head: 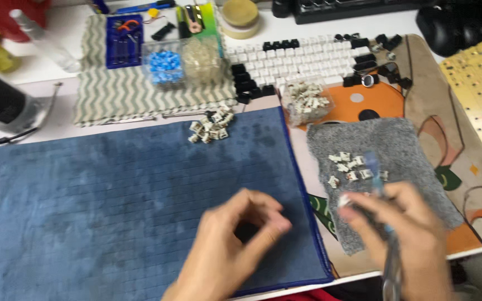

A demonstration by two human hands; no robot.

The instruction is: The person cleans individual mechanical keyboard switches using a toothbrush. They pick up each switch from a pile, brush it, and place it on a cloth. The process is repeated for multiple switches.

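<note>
L hand (235,245) fingers curled, hold unclear | R hand (403,234) grips blue tool (376,178) + white switch (345,199) | clear tub (306,101): switches | loose switch pile (211,127) on blue mat (112,200)

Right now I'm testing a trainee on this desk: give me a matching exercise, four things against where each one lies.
Things:
1. loose pile of small switches
2. scattered switches
3. clear tub of blue parts
4. white keycaps

Places:
A. on the grey cloth
B. on the zigzag-striped cloth
C. at the far edge of the blue mat
D. in rows at the back, right of the striped cloth

Pairs: 1-C, 2-A, 3-B, 4-D
</note>
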